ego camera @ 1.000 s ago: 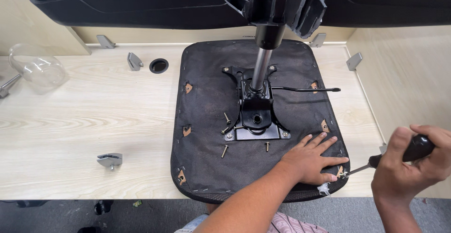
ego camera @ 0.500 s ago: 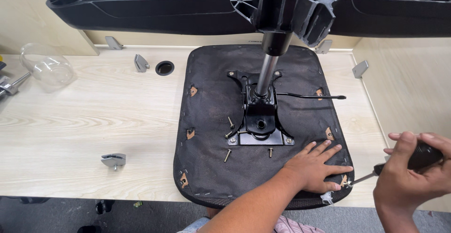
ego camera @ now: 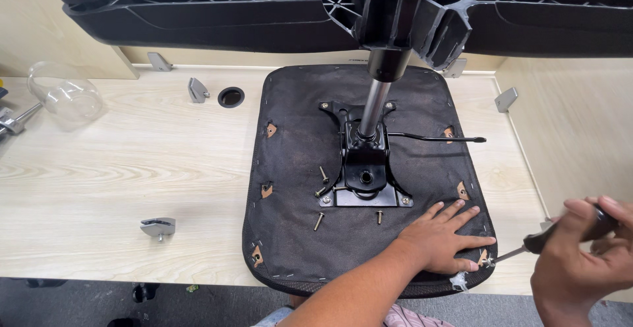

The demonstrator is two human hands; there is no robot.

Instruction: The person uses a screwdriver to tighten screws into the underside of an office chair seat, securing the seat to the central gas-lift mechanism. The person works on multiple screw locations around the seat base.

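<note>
The right hand [ego camera: 583, 258], at the lower right of the frame, is curled tight around the dark handle of a screwdriver [ego camera: 547, 238], whose thin shaft points left to the seat's lower right corner. The left hand [ego camera: 440, 238] lies flat with its fingers spread, pressing down on the underside of the upturned chair seat [ego camera: 297, 169], just left of that corner. The seat, covered in black fabric, fills the middle of the frame on the pale wooden surface [ego camera: 132, 175]. Six small holes in the fabric show brown beneath: three down the seat's left side, three down its right. At the seat's centre sits one black metal mounting plate [ego camera: 364, 175], from which one shiny gas cylinder [ego camera: 370, 109] rises toward the black star base [ego camera: 264, 10] spanning the top of the frame. One thin black lever [ego camera: 435, 138] runs right from the plate. I count four loose screws [ego camera: 318, 221] lying on the fabric near the plate's lower edge. Out on the surface, four grey metal brackets [ego camera: 158, 227] are visible: one at lower left, two at upper left, one at the right. One round cable hole [ego camera: 231, 96] sits in the surface beside the seat, and one clear plastic bag [ego camera: 64, 93] lies at the far left.
</note>
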